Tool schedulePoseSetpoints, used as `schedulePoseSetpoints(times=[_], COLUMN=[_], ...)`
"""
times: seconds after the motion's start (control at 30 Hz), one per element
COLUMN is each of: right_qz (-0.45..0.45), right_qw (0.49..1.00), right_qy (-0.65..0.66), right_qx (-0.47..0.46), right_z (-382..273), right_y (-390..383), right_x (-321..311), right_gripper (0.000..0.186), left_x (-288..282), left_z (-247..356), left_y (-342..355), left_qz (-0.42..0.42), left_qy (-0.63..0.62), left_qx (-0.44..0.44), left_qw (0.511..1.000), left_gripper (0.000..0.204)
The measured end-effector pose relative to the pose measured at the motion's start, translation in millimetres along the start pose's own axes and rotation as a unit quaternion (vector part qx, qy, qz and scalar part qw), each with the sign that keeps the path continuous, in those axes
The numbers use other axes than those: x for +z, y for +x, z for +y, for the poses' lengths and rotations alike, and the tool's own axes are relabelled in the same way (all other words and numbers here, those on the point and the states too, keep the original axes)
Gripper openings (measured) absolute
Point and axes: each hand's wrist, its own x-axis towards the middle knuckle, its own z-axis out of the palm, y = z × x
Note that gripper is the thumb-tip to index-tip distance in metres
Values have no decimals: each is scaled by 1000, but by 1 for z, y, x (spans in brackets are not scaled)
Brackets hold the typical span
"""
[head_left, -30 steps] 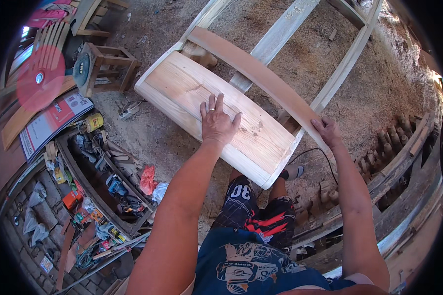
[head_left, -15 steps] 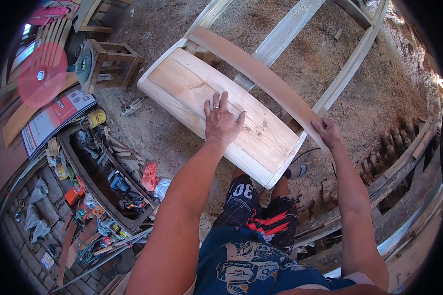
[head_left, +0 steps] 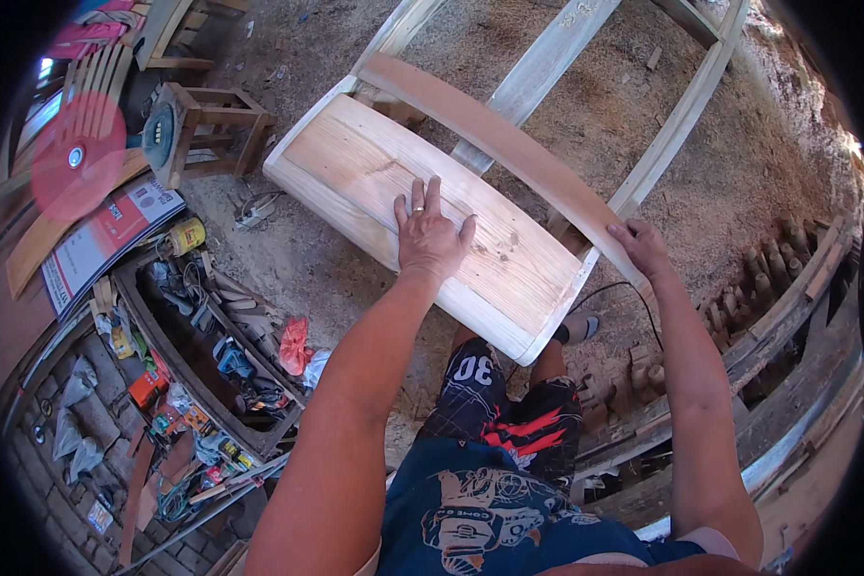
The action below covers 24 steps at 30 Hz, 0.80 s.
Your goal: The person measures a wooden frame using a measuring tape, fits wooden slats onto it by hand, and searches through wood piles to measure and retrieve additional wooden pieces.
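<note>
Atop the wooden panel, the left grip rests palm-down, splayed.

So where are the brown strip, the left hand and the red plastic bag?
Brown strip point(head_left: 514, 147): head view, middle of its upper face.
Left hand point(head_left: 432, 242): head view, back of the hand.
Red plastic bag point(head_left: 294, 346): head view, its crumpled middle.

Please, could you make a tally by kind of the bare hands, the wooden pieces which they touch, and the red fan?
Bare hands: 2 (left hand, right hand)
Touched pieces: 2 (pale wooden panel, curved brown board)
Red fan: 1
Total: 5
</note>
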Motion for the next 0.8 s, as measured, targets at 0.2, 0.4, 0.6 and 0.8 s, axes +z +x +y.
schedulePoseSetpoints(times=[0.2, 0.4, 0.6, 0.8], right_qz=[-39, -22, -38, -47], right_qw=[997, 997, 997, 996], right_qy=[20, -40, 21, 12], right_qx=[59, 60, 63, 70], right_z=[-7, -14, -6, -4], right_y=[0, -1, 2, 4], right_x=[-9, -10, -8, -14], right_gripper=[55, 57, 61, 62], left_x=[0, 9, 11, 17], left_z=[2, -1, 2, 8], left_y=[0, 1, 2, 3], left_qz=[-9, 18, -2, 55], left_qy=[6, 4, 69, 71], left_qx=[-2, 6, 11, 27], left_qw=[1000, 1000, 998, 996], left_gripper=[72, 72, 69, 72])
